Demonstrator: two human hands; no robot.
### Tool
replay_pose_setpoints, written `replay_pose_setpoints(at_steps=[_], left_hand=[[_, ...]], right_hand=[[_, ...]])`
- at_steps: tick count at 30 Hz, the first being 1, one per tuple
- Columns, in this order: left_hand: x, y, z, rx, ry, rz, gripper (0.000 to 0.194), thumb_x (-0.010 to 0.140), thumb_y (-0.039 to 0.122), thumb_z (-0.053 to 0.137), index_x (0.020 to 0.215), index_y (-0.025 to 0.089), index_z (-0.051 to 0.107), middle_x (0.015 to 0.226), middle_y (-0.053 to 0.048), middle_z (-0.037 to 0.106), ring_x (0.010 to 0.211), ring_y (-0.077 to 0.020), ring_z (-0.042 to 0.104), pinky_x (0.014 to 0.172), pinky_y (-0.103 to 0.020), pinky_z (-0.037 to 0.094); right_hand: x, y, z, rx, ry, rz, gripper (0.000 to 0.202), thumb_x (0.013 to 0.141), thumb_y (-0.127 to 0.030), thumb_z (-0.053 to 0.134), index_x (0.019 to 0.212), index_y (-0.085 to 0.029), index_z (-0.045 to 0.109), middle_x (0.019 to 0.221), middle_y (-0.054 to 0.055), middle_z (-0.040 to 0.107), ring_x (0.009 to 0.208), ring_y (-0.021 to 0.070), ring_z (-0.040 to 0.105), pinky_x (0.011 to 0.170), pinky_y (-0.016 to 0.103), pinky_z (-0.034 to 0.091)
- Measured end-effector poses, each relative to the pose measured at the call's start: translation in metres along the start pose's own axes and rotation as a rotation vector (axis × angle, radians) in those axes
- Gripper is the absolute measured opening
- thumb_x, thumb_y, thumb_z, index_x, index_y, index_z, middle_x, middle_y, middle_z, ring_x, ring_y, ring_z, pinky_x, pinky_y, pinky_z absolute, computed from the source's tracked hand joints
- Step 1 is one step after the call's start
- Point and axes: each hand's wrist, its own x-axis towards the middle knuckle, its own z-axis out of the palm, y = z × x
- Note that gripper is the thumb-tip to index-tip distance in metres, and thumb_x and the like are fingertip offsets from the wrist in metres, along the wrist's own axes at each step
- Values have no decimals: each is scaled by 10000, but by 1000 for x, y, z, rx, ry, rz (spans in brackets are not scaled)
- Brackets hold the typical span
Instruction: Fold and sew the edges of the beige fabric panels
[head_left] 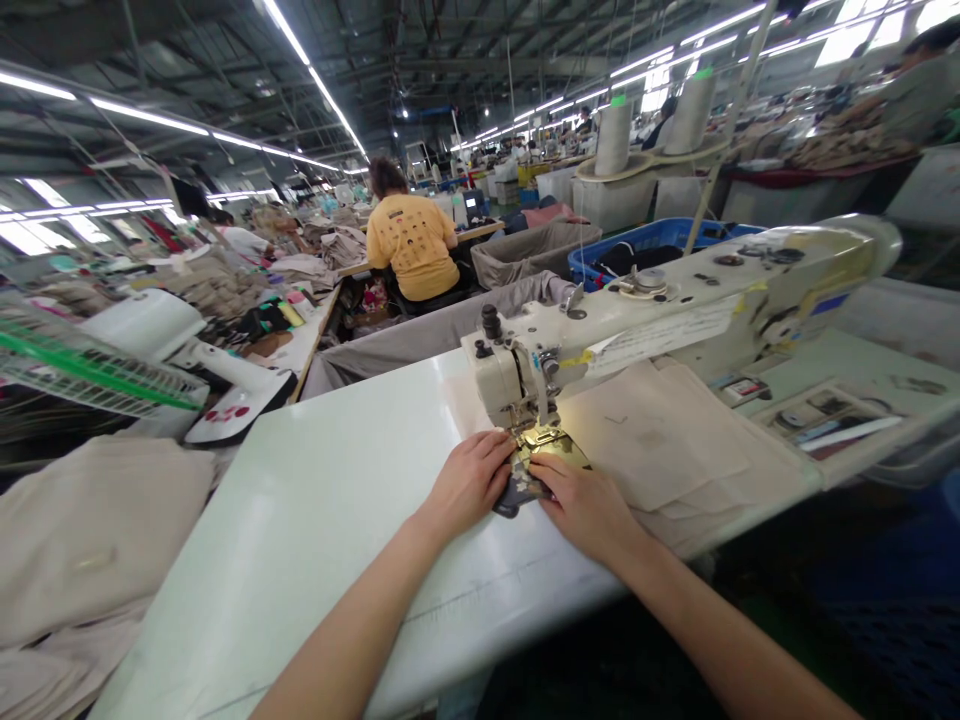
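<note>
"In the head view, is the left hand (469, 482) holding anything?"

"Its fingers bunch at the left edge of a dark patterned piece (520, 488); I can't tell whether they pinch it. The right hand (590, 507) has fingertips over the piece's right side, grip unclear too."

"Where's the piece?"

"Under the sewing machine (697, 275) head, on the pale table (352, 470)."

"Handling?"

"Probably light and pliable; best held by its side edges."

"Any writing?"

"Lines on a paper strip (660, 336), unreadable."
</note>
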Motion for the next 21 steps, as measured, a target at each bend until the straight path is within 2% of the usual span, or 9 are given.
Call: replay_pose_setpoints(at_steps=[4, 6, 9, 13, 21], left_hand=[[-13, 37, -9, 81, -117, -112, 271, 937, 303, 584, 1180, 190, 621, 1212, -108, 652, 1094, -287, 591, 919, -470, 548], [-21, 57, -11, 76, -167, -79, 274, 924, 301, 602, 1172, 185, 615, 1223, -109, 650, 1109, -292, 587, 917, -460, 545], [-30, 73, -9, 91, -159, -42, 322, 930, 276, 590, 1238, 182, 580, 1268, -111, 643, 1138, -295, 587, 921, -443, 540], [-35, 72, -5, 141, -134, -27, 349, 950, 256, 555, 1290, 175, 551, 1286, -121, 648, 1133, -295, 607, 898, -437, 548], [-39, 68, 0, 165, -110, 13, 375, 970, 261, 532, 1335, 174, 543, 1339, -133, 627, 1221, -305, 589, 986, -456, 529]], right_hand=[[-6, 6, -1, 83, 58, 1, 379, 870, -107, 516, 1214, -198, 647, 1304, 79, 669, 1079, 217, 683, 939, 344, 541], [-11, 10, 1, 105, 105, -15, 376, 852, -95, 523, 1187, -201, 656, 1283, 77, 680, 1096, 217, 675, 961, 341, 528], [-19, 14, 3, 114, 124, -55, 342, 859, -108, 531, 1156, -206, 671, 1266, 79, 689, 1111, 219, 669, 986, 343, 515], [-26, 13, 1, 73, 58, -81, 357, 863, -104, 534, 1177, -207, 667, 1283, 80, 682, 1084, 215, 682, 958, 334, 532], [-29, 9, -2, -57, -49, -100, 417, 831, -57, 528, 1213, -174, 651, 1323, 112, 653, 1084, 231, 683, 922, 337, 547]])
